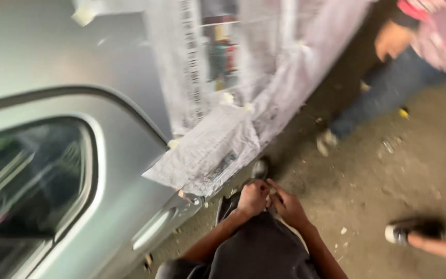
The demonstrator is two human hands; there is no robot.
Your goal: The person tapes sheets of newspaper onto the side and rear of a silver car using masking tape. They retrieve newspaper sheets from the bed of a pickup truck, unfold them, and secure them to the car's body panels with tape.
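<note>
I see my left hand (253, 198) and right hand (286, 205) touching above my dark lap, fingers curled together around something too small and blurred to tell, beside the grey car door (120, 206) masked with newspaper (207, 150).

No packages, labels, signs or screens visible; the only printed matter is sheets of grey-white newspaper (218, 139) taped over the silver car body (125, 206), upper centre, blurred
</note>
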